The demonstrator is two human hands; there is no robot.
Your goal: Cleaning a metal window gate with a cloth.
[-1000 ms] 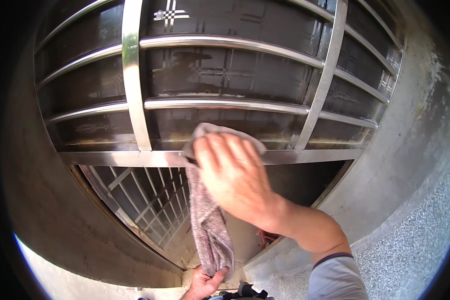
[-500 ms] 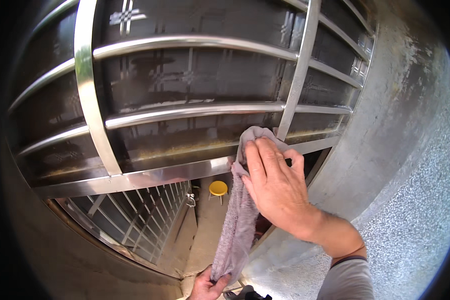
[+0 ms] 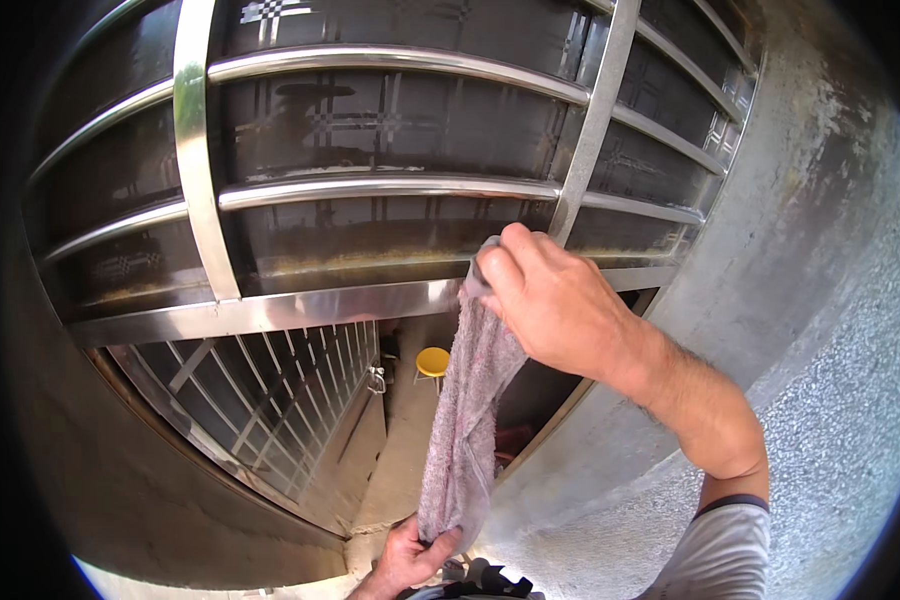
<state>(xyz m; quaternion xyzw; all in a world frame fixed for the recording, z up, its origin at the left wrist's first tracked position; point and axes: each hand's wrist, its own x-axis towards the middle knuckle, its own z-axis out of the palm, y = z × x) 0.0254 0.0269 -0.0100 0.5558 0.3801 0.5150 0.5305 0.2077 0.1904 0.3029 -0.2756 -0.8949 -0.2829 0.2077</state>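
Observation:
A greyish-purple cloth hangs stretched between my two hands. My right hand is closed around its upper end, near the bottom rail of a steel window grille. Low in the view, my left hand grips the cloth's lower end, thumb lying on top. The folds hide some of the fingertips of both hands. Dark glass panes with rusty brown stains along their lower edge sit behind the grille's shiny bars.
Below the rail, a barred metal door stands ajar at the left, with a latch. A yellow stool is on the floor beyond. To the right rises a grey concrete wall, with a speckled surface beside it.
My right hand has gone from lying flat on the cloth against the rail to clutching its upper end. The cloth now hangs straighter, and the view has shifted slightly.

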